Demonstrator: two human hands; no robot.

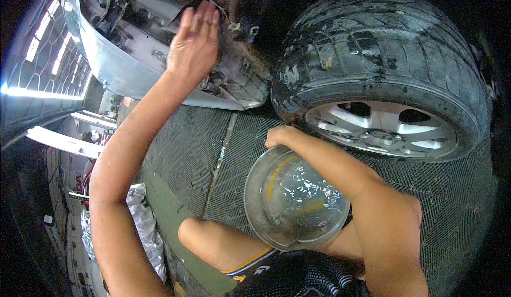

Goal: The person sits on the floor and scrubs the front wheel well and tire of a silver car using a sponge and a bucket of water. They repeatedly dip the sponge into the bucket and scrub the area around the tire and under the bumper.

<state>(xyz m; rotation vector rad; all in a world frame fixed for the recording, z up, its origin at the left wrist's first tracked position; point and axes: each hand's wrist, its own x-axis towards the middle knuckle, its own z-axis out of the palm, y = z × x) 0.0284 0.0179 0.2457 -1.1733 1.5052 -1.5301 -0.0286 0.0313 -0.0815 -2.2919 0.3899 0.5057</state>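
My left hand [194, 52] is raised against the open underside of a car's pale bumper [138, 73]. Its fingers are stretched out, and their tips lie near a dark opening in the car body. No object shows in that hand. Down by the tyre, my right hand [280, 136] curls over the far rim of a round see-through tub [261, 222]. The tub holds clear liquid with bright reflections, and a yellow mark shows through it. It is above my lap, between my legs. The right fingertips are partly hidden.
A large wet tyre [372, 47] on a silver alloy wheel [380, 132] stands at the right. Dark patterned floor [186, 153] lies below the car. At the left are long white strips [64, 141] and a crumpled silver cover [146, 228].
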